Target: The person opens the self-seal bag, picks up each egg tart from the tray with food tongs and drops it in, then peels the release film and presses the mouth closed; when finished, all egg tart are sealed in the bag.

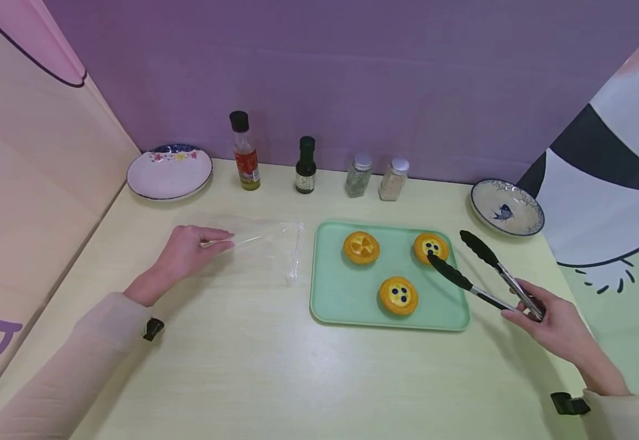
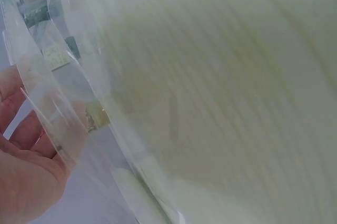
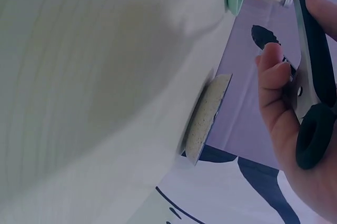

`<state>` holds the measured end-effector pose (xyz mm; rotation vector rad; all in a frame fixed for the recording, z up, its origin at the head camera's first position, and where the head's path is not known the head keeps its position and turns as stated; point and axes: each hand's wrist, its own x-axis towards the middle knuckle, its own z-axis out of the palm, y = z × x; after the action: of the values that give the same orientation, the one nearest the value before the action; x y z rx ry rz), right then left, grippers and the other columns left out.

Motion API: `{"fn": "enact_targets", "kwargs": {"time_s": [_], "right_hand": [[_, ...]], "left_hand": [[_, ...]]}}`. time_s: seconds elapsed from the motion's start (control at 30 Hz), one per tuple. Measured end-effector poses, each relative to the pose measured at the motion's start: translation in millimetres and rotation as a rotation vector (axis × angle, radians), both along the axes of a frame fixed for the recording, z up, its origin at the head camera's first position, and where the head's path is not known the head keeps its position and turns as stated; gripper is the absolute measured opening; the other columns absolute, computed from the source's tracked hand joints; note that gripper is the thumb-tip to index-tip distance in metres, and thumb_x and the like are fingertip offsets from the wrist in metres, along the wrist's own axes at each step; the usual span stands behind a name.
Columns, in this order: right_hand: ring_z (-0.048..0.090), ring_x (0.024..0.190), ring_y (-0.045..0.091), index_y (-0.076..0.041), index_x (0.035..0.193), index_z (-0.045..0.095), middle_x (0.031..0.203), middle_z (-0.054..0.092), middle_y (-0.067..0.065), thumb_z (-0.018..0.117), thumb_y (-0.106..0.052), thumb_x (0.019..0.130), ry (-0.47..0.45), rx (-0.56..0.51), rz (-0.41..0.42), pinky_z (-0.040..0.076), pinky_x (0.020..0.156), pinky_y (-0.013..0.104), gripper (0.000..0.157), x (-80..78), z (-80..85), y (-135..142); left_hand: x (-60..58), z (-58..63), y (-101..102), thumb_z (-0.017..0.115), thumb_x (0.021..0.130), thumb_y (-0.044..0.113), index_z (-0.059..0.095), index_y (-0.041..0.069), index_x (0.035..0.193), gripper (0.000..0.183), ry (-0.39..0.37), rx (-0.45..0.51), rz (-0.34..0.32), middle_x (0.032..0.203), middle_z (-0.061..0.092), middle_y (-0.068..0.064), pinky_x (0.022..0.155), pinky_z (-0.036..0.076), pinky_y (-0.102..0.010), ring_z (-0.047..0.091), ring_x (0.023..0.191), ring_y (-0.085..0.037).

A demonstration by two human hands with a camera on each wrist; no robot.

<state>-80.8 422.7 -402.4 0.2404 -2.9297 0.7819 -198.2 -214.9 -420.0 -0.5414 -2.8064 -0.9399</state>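
Note:
My left hand (image 1: 189,252) pinches one edge of a clear plastic bag (image 1: 275,244), which stretches to the right over the table. In the left wrist view the bag's film (image 2: 63,108) hangs in front of the fingers. My right hand (image 1: 550,321) grips kitchen tongs (image 1: 498,299) with black tips, and their arms are spread apart. The lower tip overlaps the upper right tart (image 1: 431,245) in the head view; contact cannot be told. Two more tarts, one with a cross pattern (image 1: 361,247) and one with dark berries (image 1: 398,296), lie on a green tray (image 1: 352,308).
Along the back stand a red-labelled bottle (image 1: 246,156), a small dark bottle (image 1: 305,168) and two shakers, one green (image 1: 359,176), one pale (image 1: 393,181). A floral plate (image 1: 167,176) sits at back left, a bird-patterned dish (image 1: 509,208) at back right. Fabric walls border the table.

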Motion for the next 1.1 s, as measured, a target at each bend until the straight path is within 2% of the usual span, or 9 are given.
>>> {"fn": "enact_targets", "kwargs": {"time_s": [0.1,0.37,0.6,0.9,1.1], "right_hand": [[0.043,0.053,0.004,0.0,0.124,0.055,0.075,0.059,-0.002,0.077,-0.022,0.079,0.008,0.004,0.026,0.032,0.044,0.021,0.055,-2.1,-2.2,-3.9],[0.042,0.052,0.002,0.004,0.124,0.055,0.072,0.058,-0.001,0.078,-0.023,0.076,0.038,0.069,0.071,0.032,0.043,0.02,0.06,-13.7,-5.1,-13.9],[0.038,0.052,0.002,0.004,0.121,0.058,0.064,0.05,-0.004,0.077,-0.021,0.078,0.079,0.116,0.113,0.033,0.044,0.02,0.053,-22.1,-8.3,-22.4],[0.033,0.052,0.003,0.003,0.12,0.059,0.061,0.042,-0.006,0.077,-0.017,0.078,0.146,0.148,0.16,0.029,0.046,0.02,0.05,-32.4,6.5,-31.4],[0.031,0.05,0.002,0.0,0.123,0.058,0.063,0.042,-0.005,0.075,-0.019,0.08,0.129,0.121,0.231,0.028,0.045,0.019,0.05,-47.0,25.2,-58.7]], "left_hand": [[-0.1,-0.9,-0.3,0.07,0.085,0.023,0.072,0.009,0.108,0.026,-0.023,-0.004,0.003,0.105,0.07,-0.012,0.079,0.054,-0.048,0.065,0.101,-0.032],[-1.4,-0.3,1.1,0.07,0.085,0.023,0.072,0.009,0.108,0.027,-0.026,-0.001,0.005,0.105,0.07,-0.011,0.08,0.054,-0.047,0.065,0.102,-0.031],[-0.4,0.7,-1.1,0.069,0.086,0.025,0.072,0.009,0.108,0.028,-0.037,-0.012,0.018,0.106,0.07,-0.012,0.077,0.054,-0.046,0.064,0.102,-0.032],[-1.3,-2.9,-2.2,0.069,0.086,0.028,0.071,0.01,0.109,0.029,-0.063,0.001,0.027,0.107,0.069,-0.011,0.077,0.054,-0.046,0.064,0.103,-0.03],[-1.4,-3.3,-1.9,0.07,0.085,0.026,0.072,0.01,0.108,0.028,-0.029,0.016,0.014,0.106,0.07,-0.011,0.077,0.054,-0.046,0.065,0.102,-0.03]]}}
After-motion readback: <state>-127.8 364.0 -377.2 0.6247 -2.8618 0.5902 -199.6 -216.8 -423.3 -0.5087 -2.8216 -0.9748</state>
